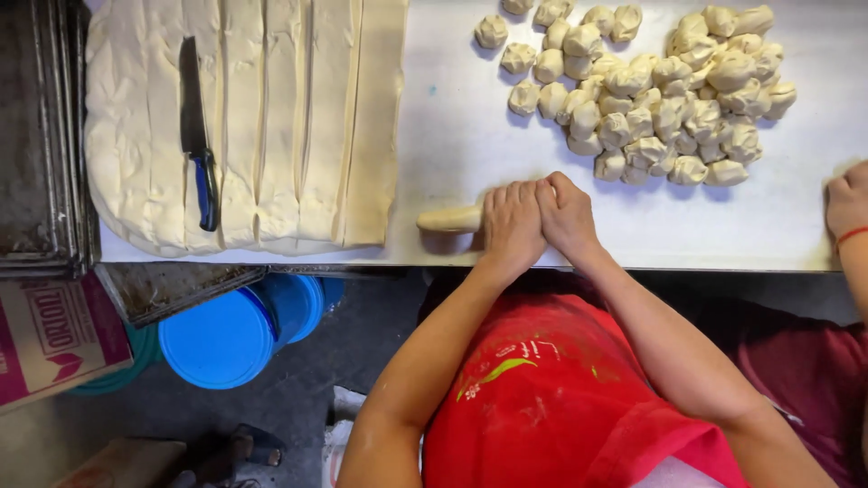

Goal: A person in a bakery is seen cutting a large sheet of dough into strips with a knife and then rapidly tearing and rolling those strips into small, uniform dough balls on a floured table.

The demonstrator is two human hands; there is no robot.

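My left hand (511, 221) and my right hand (568, 212) lie side by side, palms down, on a pale roll of dough (449, 219) near the front edge of the white table (452, 136). The roll's left end sticks out from under my left hand; the rest is hidden. Beyond my hands sits a heap of several small dough balls (651, 90). At the left lies a large flat dough sheet (262, 117) cut into long strips, with a blue-handled knife (197, 131) resting on it.
Another person's hand (847, 203) with a red wrist band rests on the table at the right edge. Dark metal trays (41, 136) are stacked at the left. Below the table stand blue tubs (226, 336), a cardboard box (54, 336) and another tray (172, 289).
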